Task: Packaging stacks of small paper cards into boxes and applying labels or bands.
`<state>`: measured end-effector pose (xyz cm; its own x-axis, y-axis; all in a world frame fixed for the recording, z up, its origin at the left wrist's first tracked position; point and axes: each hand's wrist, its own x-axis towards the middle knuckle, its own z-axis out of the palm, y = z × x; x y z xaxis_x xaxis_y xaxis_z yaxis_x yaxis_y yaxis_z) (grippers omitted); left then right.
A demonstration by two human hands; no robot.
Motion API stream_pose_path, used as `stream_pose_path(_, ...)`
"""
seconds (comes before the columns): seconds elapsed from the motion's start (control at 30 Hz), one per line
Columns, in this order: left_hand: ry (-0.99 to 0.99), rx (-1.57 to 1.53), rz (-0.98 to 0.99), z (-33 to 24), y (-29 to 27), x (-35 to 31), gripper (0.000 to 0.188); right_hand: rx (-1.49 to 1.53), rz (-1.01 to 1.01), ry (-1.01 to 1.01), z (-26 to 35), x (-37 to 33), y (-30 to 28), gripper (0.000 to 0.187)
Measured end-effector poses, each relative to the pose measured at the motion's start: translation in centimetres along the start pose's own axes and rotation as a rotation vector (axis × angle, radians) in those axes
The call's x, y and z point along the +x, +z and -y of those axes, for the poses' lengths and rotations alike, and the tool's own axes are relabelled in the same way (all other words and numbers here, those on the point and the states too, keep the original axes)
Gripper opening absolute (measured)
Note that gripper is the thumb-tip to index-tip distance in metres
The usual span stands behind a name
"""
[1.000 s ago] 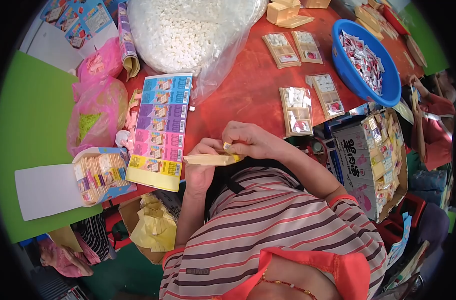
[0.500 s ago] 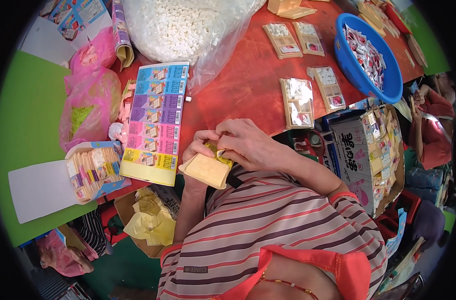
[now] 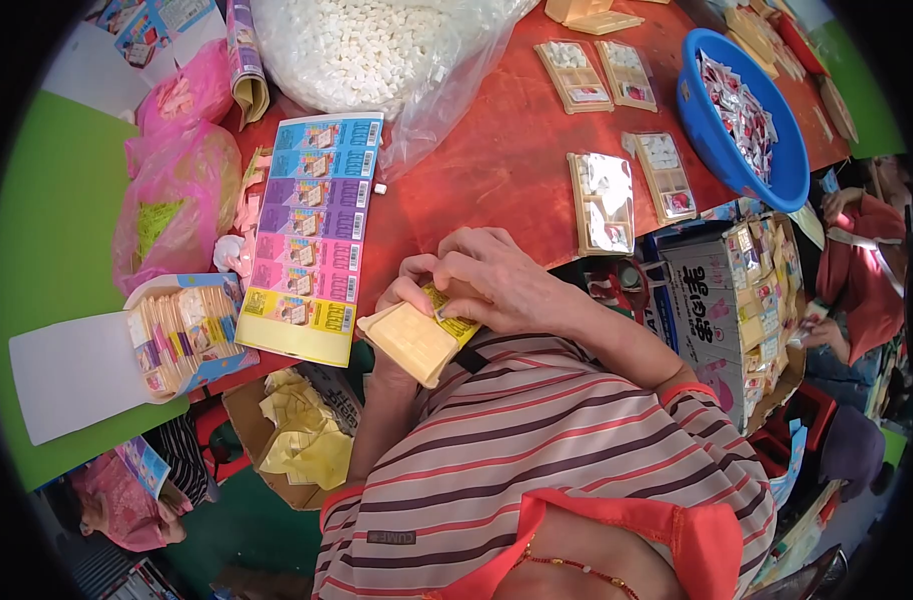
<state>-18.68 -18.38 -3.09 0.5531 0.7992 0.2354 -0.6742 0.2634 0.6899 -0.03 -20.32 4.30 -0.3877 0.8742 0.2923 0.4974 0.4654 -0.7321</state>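
A cream plastic case (image 3: 410, 345) is tilted in front of my chest, held in my left hand (image 3: 405, 291), whose fingers are closed round its far end. My right hand (image 3: 499, 280) is bent over the case, thumb and fingers pinching a yellow sticker label (image 3: 461, 329) that lies along its right side. How much of the label is stuck down is hidden by my fingers. Left of my hands lies a sheet of coloured sticker labels (image 3: 307, 240) in blue, purple, pink and yellow rows.
Filled clear-lidded cases (image 3: 605, 204) lie right of centre on the red table (image 3: 477, 130). Beyond are a bag of white pieces (image 3: 367, 55) and a blue basin (image 3: 697, 125) of sachets. Left stand an open box of cases (image 3: 187, 340) and pink bags (image 3: 177, 215). A co-worker's hand (image 3: 825, 335) is by a carton (image 3: 712, 310).
The case has turned slightly in my left hand, and more of the yellow label shows beside it. At right, a co-worker's hand has come down beside the carton.
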Motion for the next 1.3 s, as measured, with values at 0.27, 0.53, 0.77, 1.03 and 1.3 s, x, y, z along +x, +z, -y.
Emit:
stream_pose_path(0.27,0.037,-0.181,-0.068,1.0,0.5,0.7,0.029,0.059,-0.116,0.014,-2.4,0.4,1.4,0.021)
stream_pose_path(0.53,0.010,-0.260,-0.247,1.2,1.1,-0.2,0.010,-0.108,-0.020,-0.108,1.0,-0.3,0.7,0.029)
stream_pose_path(0.77,-0.191,0.197,-0.325,-1.4,3.0,-1.2,0.038,0.799,-0.008,0.382,-0.5,-0.1,1.8,0.015)
stream_pose_path(1.03,-0.111,0.295,-0.411,-3.3,1.7,-1.6,0.035,0.836,0.013,0.419,-0.6,2.0,4.0,0.028)
stream_pose_path(1.3,-0.094,0.278,-0.571,-7.8,2.8,-3.0,0.044,1.037,0.094,0.364,0.4,5.0,6.0,0.026)
